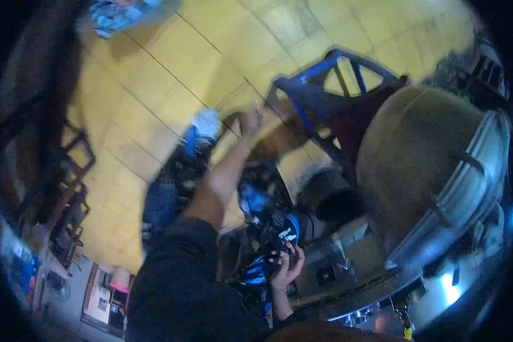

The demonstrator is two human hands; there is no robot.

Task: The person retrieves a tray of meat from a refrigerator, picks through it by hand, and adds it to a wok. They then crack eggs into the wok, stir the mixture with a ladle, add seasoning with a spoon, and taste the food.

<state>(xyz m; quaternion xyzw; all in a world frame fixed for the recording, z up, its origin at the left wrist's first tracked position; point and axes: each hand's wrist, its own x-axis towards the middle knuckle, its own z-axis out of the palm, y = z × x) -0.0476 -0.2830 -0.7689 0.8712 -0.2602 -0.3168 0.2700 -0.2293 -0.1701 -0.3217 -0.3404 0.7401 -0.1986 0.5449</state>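
Note:
My left hand [249, 121] is stretched out over the yellow floor at the end of a bare forearm, its blurred fingers folded into a fist; whatever may be inside is hidden. Just left of it is a white-toed shoe [206, 122] with blue on it, below a dark trouser leg. Lower down, my right hand [288, 268] has its fingers curled against a black and blue thing with white lettering [289, 232], whose kind I cannot tell. A dark sleeve [182, 273] covers my left upper arm.
A dark blue-edged chair frame [310, 77] stands right of my left hand. Beyond it is a large brown rounded object [422, 154] with a shiny banded edge. Dark racks [77, 148] line the left side. Blue patterned cloth [122, 14] lies on the tiled floor [171, 62].

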